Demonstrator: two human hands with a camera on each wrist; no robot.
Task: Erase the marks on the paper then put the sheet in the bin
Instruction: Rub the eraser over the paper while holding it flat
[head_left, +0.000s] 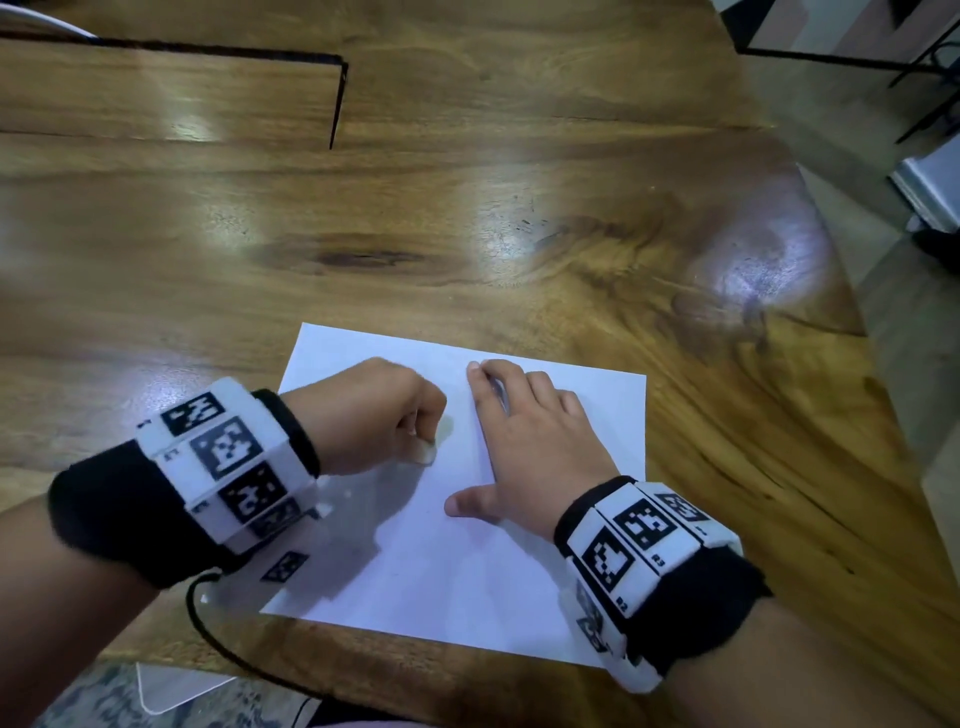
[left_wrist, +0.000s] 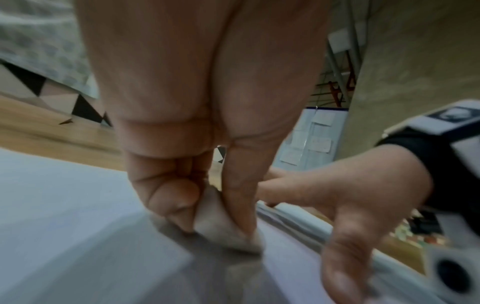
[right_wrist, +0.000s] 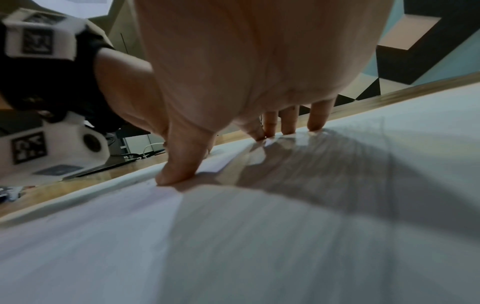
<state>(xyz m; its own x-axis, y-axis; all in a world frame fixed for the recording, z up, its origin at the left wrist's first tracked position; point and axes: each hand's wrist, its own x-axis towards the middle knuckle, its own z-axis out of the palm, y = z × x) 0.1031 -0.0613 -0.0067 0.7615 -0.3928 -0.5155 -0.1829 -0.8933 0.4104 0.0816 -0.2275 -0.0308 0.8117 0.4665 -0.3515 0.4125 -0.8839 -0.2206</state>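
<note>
A white sheet of paper (head_left: 457, 551) lies flat on the wooden table (head_left: 467, 208) near its front edge. My left hand (head_left: 384, 410) pinches a small whitish eraser (head_left: 434, 452) between thumb and curled fingers and holds it down on the sheet's left half. The left wrist view shows the eraser (left_wrist: 226, 228) pressed onto the paper (left_wrist: 64, 216). My right hand (head_left: 524, 441) lies flat on the sheet to the right of it, fingers (right_wrist: 315, 117) spread and straight, thumb (right_wrist: 179, 164) pressed down. No marks are plainly visible on the paper (right_wrist: 233, 246).
The table's right edge (head_left: 883, 364) curves away to a tiled floor. A black-lined rectangular panel (head_left: 208, 93) sits in the tabletop at the far left. A black cable (head_left: 218, 639) hangs from my left wrist over the front edge. No bin is in view.
</note>
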